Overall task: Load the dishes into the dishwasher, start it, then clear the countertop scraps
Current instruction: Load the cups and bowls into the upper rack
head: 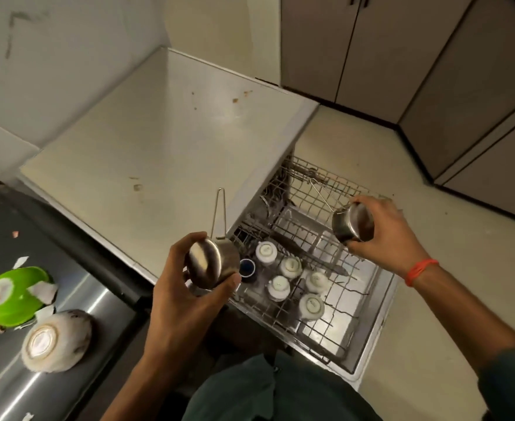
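Left hand [189,287] grips one steel measuring cup [213,262]; right hand [380,235] grips another [353,221], both above the pulled-out dishwasher rack [341,323]. Advice: seat each mouth-down in free rack space beside the white cups [289,267], wire handles clear.

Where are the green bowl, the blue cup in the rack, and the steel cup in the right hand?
green bowl [16,294]: head view, on its inner wall.
blue cup [247,266]: head view, on its inside.
steel cup in the right hand [352,223]: head view, on its base.
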Tool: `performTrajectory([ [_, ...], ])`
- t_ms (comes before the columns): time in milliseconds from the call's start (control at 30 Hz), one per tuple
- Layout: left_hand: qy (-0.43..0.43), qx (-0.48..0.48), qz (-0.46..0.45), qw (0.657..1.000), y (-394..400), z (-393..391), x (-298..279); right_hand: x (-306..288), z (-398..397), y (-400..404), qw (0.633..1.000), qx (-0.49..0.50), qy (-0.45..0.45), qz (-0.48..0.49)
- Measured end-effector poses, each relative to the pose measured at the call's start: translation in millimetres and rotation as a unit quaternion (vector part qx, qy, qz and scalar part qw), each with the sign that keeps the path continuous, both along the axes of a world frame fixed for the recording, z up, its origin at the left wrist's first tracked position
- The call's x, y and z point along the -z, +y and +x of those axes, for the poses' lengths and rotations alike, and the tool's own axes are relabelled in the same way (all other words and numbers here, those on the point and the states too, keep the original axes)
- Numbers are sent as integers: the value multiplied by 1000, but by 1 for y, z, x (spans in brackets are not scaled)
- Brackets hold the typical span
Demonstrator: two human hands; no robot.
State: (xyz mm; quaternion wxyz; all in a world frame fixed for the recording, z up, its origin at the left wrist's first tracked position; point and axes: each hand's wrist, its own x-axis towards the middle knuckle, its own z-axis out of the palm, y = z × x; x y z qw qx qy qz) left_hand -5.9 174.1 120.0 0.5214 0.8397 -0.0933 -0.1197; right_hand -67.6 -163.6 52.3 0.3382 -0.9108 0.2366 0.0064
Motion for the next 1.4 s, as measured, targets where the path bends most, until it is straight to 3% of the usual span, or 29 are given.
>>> performTrajectory([
  [233, 36, 45, 55, 997, -35, -5, 8, 48, -12, -16, 997, 27, 62, 43],
  [467, 63, 102, 87, 989, -63, 16, 36, 84, 0, -5, 964, 99, 207, 135],
  [567, 111, 136, 83, 981, -77, 30, 54, 99, 8, 1, 933, 154, 284, 159],
  [733, 172, 169, 85, 967, -92, 54, 85, 135, 22, 9, 887, 240, 336, 207],
  [833, 181, 191, 103, 959, -98, 67, 105, 157, 31, 11, 851, 328, 327, 246],
  [1033, 202, 212, 127, 948, -105, 82, 134, 205, 52, 12, 739, 488, 285, 367],
  [1267, 241, 182, 127, 945, -116, 92, 167, 235, 75, 7, 775, 462, 324, 285],
  [1400, 265, 176, 120, 940, -128, 99, 184, 246, 86, 8, 777, 445, 354, 270],
])
